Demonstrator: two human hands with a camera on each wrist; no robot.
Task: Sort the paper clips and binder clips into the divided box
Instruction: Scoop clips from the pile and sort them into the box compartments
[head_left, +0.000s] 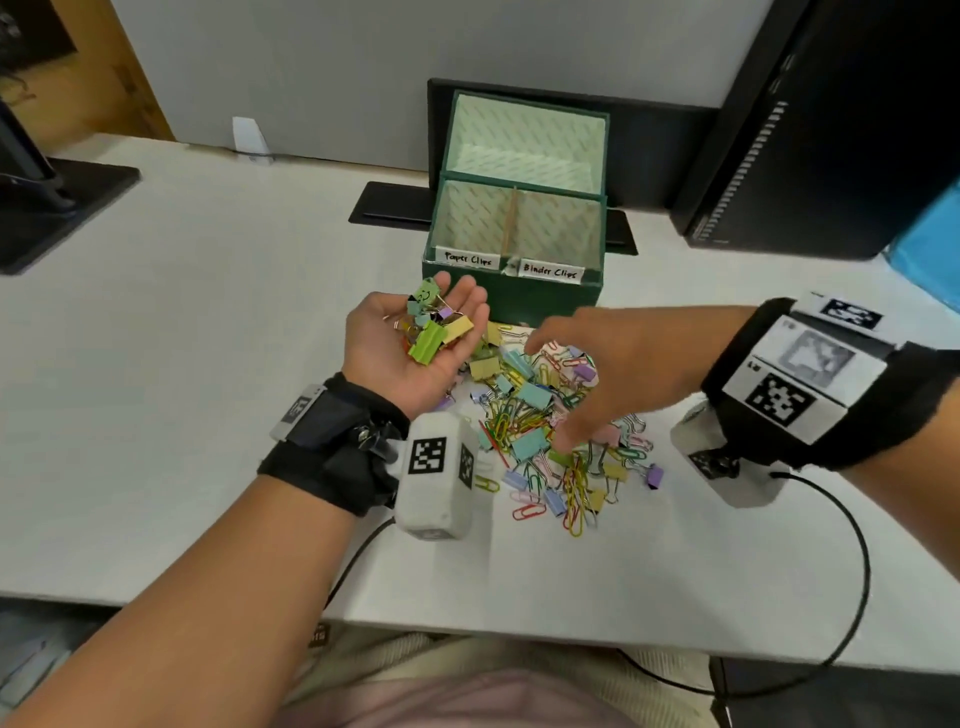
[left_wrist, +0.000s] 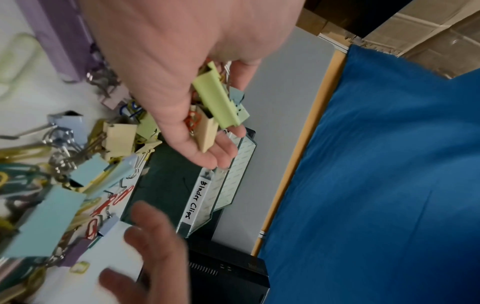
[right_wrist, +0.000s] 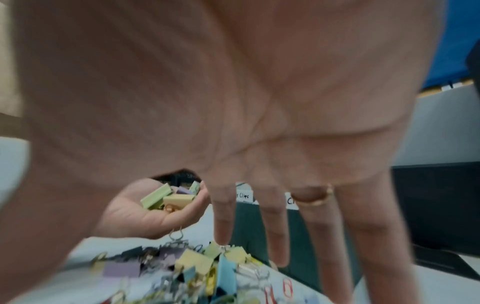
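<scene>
Several binder clips are cradled in the left hand, palm up, fingers barely cupped. The clip pile on the worktop, before the divided box, is partly covered by the right hand, splayed, nothing held; fingertip contact can't be told.

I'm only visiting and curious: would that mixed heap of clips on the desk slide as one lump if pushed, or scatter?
Probably drags partly as a clump: in the heap, paper clips and binder clips look tangled. Stray edge pieces would likely skid away on the smooth desk.
</scene>
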